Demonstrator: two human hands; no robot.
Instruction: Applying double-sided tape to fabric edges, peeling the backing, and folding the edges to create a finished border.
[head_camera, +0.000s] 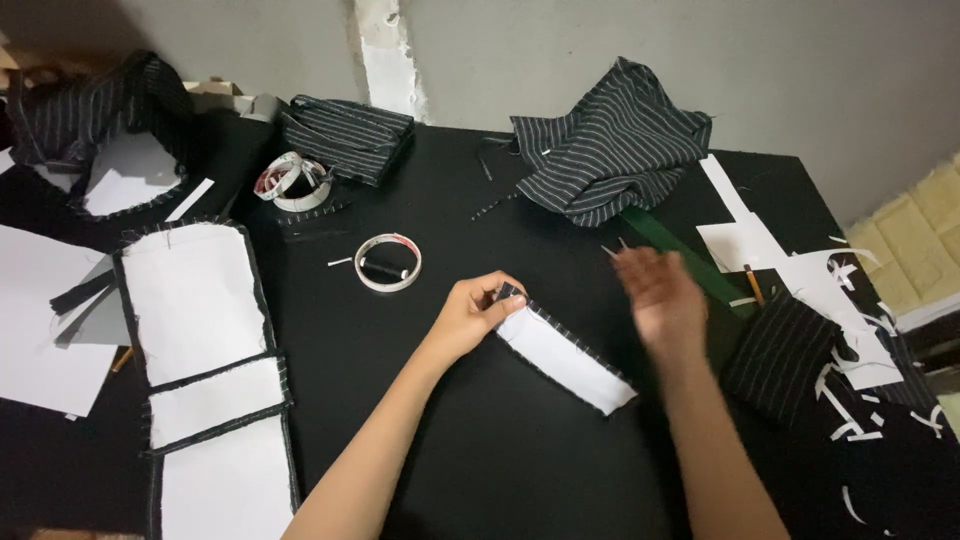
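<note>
My left hand (478, 312) pinches the end of a white-lined pinstripe fabric strip (563, 355) lying mid-table. Right hand (658, 292) blurred, open, holding nothing, above the strip. Lined panels (195, 300) lie left; pinstripe fabric (610, 145) lies unlined behind.

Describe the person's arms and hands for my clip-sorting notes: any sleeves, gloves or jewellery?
Both forearms are bare up to the picture's lower edge, with no sleeves in view. The left hand shows no glove, ring or watch. The right hand is motion-blurred, with no glove visible; rings cannot be ruled out there.
</note>
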